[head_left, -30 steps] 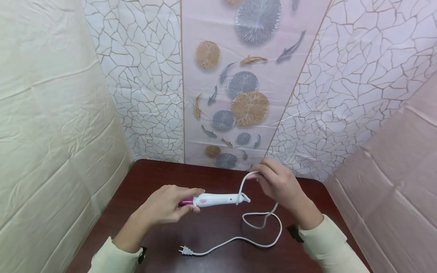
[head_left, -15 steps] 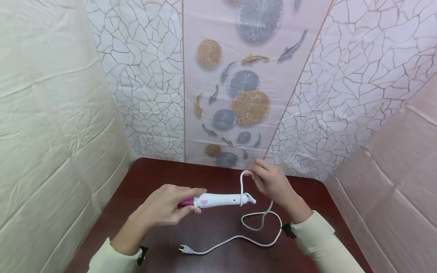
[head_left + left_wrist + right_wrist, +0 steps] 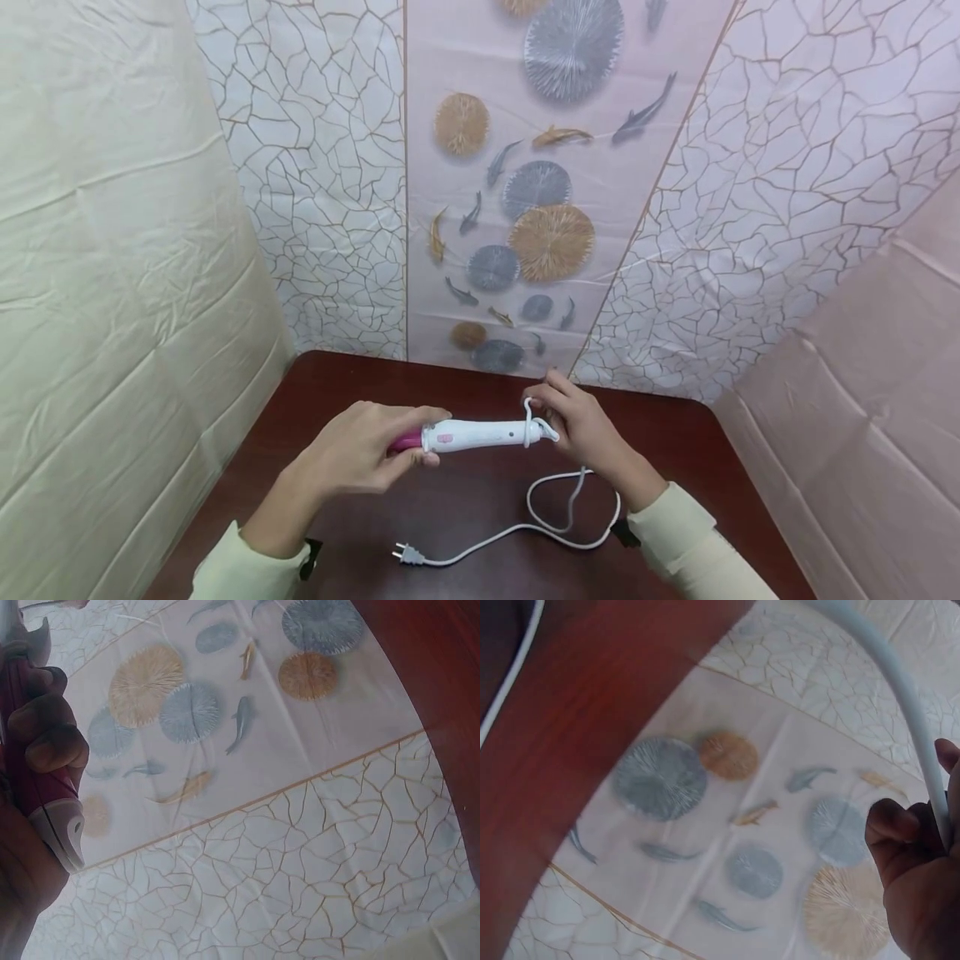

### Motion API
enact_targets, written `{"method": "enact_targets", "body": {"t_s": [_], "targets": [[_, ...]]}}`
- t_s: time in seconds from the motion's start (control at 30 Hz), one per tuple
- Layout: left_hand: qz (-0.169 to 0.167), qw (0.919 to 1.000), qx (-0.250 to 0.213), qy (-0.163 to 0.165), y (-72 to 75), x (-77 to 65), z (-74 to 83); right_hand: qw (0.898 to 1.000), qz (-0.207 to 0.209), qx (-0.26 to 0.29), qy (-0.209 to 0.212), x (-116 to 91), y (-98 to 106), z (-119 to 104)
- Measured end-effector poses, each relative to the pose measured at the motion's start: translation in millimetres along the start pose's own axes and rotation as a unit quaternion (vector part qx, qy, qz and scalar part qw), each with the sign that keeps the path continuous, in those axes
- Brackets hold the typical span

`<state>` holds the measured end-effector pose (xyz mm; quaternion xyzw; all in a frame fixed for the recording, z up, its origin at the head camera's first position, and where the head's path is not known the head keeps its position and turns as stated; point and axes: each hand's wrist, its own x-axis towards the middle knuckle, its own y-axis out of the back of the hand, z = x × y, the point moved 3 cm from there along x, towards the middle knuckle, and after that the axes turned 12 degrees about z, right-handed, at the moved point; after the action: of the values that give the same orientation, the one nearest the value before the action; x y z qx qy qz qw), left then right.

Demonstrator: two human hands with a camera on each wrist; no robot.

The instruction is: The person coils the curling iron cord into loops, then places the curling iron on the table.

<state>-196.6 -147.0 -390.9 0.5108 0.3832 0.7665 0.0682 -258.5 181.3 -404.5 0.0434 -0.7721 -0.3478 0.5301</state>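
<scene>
1. Slim white-and-magenta styling wand: held over dark red wooden counter.
2. Left hand: fingers curl round magenta part; left wrist view alone shows pale end piece.
3. Right hand: fingers pinch white cord, looped at wand's handle end.
4. Pale two-pronged plug: on counter, head view only.

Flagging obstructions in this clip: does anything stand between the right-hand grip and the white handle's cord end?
Only the white cord held in the right-hand grip, crossing the white handle near that end; nothing else visible lies between.
</scene>
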Motion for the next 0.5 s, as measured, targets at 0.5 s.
{"method": "enact_targets", "body": {"t_s": [0.5], "targets": [[0.016, 0.9986, 0.050, -0.008, -0.7, 7.9, 0.0, 0.961, -0.038, 0.037, -0.272, -13, -13, -3]]}}
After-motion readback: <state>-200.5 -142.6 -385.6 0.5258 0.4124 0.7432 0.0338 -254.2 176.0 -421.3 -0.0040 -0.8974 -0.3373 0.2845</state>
